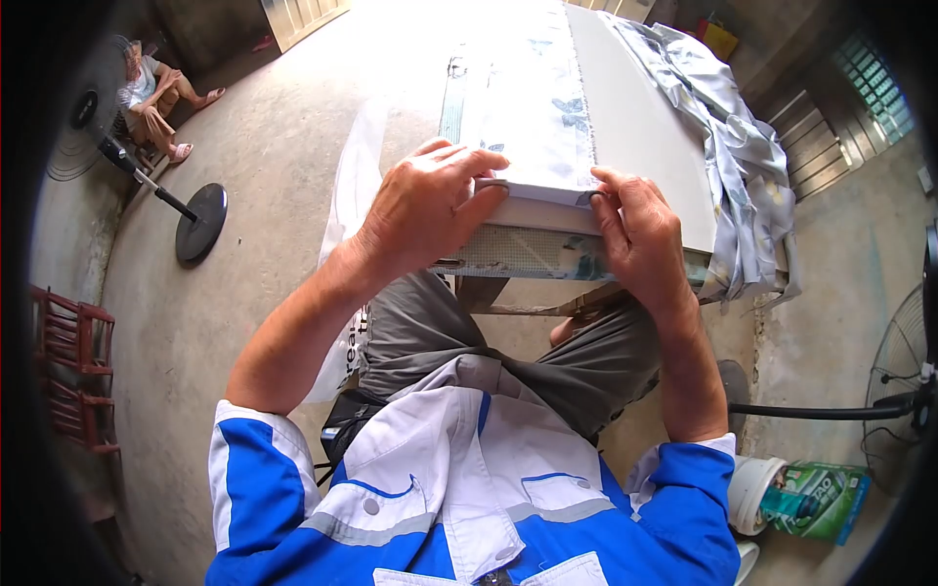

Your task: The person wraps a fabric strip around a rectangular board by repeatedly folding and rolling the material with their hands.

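Observation:
A long strip of white fabric [535, 127] with a blue-grey leaf print lies lengthwise on the table in front of me. Its right edge looks frayed, and its near end folds down over a pale edge. My left hand [430, 200] pinches the near left corner of this fabric between thumb and fingers. At the near right corner, my right hand [640, 230] grips the fabric the same way, thumb below and fingers on top. What lies under the fabric is mostly hidden.
Crumpled printed cloth [747, 166] hangs over the table's right side, beside a plain pale board [650, 127]. Standing fans [202, 223] are on both sides. A person [156, 98] sits at the far left, near reddish chairs [78, 366]. A white bucket [754, 493] stands lower right.

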The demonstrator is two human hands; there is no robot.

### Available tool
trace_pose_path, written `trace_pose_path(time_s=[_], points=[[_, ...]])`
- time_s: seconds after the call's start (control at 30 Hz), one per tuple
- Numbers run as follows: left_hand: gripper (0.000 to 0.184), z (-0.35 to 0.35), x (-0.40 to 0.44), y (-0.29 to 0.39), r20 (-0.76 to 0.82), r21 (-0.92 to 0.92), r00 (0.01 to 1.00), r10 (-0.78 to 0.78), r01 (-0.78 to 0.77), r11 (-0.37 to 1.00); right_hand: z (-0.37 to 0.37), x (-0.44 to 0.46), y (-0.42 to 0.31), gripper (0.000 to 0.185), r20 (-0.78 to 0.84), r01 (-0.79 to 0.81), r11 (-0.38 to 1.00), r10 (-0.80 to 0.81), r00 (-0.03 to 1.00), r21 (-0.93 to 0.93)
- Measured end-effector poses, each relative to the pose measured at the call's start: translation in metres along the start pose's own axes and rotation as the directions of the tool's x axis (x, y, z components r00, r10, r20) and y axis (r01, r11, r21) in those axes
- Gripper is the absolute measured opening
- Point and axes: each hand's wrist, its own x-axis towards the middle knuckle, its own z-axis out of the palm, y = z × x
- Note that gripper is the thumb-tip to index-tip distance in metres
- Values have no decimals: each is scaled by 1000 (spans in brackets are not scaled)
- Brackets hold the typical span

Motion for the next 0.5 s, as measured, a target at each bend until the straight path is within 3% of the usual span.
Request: trace_pose_path(time_s=[0.23, 0.33, 0.5], points=[[33, 2, 6, -4, 63, -42, 980, -189, 192, 981, 3, 3, -1, 29, 14, -114, 993, 114, 993, 36], [39, 3, 9, -5, 99, 28, 964, -247, 245, 969, 4, 5, 0, 31, 25, -141, 990, 141, 990, 29], [46, 0, 13, -8, 143, -37, 942, -304, 312, 949, 6, 8, 0, 33, 40, -204, 979, 203, 978, 28]])
